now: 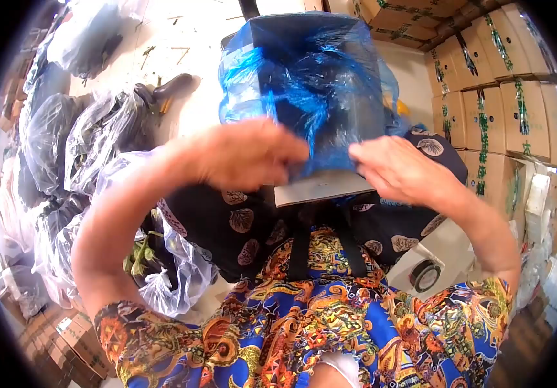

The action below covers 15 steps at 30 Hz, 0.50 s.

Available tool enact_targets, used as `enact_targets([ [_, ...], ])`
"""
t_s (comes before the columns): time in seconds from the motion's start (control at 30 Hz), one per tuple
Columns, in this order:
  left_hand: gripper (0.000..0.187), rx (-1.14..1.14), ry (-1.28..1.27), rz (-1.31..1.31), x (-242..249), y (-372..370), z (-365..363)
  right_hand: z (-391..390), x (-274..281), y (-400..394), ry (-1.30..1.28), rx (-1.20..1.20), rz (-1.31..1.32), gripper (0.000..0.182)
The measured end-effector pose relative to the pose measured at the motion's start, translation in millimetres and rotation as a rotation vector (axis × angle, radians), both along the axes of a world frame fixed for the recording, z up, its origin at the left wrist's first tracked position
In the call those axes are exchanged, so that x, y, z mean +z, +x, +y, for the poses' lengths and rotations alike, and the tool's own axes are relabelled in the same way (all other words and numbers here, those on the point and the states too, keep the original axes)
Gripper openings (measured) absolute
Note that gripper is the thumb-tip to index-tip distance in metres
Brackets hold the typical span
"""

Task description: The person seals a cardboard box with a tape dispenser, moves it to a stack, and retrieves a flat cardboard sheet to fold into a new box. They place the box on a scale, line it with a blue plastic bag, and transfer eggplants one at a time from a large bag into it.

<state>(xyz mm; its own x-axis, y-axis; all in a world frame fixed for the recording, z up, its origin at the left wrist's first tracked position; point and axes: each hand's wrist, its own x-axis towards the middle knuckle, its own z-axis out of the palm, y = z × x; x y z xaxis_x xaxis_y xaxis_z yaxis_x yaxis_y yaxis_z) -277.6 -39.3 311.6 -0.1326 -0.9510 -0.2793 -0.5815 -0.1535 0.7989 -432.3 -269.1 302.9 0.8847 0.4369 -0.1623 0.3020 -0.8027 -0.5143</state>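
A thin blue plastic bag [314,107] lines an open box in front of me and hangs over its rim. The box's near cardboard flap [320,189] sticks out toward my lap. My left hand [249,154], blurred by motion, is closed at the near left edge of the bag, its fingertips on the blue film. At the near right corner my right hand [398,167] pinches the edge of the same bag between thumb and fingers. The inside of the box looks dark; its contents cannot be made out.
Clear plastic bags [107,132] of dark produce lie at the left, beside an eggplant [173,86]. Stacked cardboard boxes [524,116] line the right side. A tape roll [425,275] is at the lower right. Green-stemmed produce [139,255] shows at the lower left.
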Motion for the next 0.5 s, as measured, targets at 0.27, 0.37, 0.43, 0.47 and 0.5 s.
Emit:
enact_targets([
  [0.27,0.021,-0.241,0.014,-0.515,-54,-116,57,37,-32,-86,-0.125,0.194,0.186,0.017],
  [0.37,0.017,-0.246,-0.093,-0.742,-66,-113,59,55,-98,-94,-0.439,0.174,0.005,0.029],
  [0.43,0.014,-0.292,0.102,-0.737,-46,-99,50,78,-189,-77,0.002,-0.301,-0.219,0.042],
  [0.47,0.014,-0.332,0.306,-0.703,-20,-87,36,91,-210,-62,0.380,-0.517,-0.244,0.048],
  [0.5,0.014,-0.369,0.509,-0.659,-7,-75,26,101,-179,-41,0.946,-0.738,0.060,0.055],
])
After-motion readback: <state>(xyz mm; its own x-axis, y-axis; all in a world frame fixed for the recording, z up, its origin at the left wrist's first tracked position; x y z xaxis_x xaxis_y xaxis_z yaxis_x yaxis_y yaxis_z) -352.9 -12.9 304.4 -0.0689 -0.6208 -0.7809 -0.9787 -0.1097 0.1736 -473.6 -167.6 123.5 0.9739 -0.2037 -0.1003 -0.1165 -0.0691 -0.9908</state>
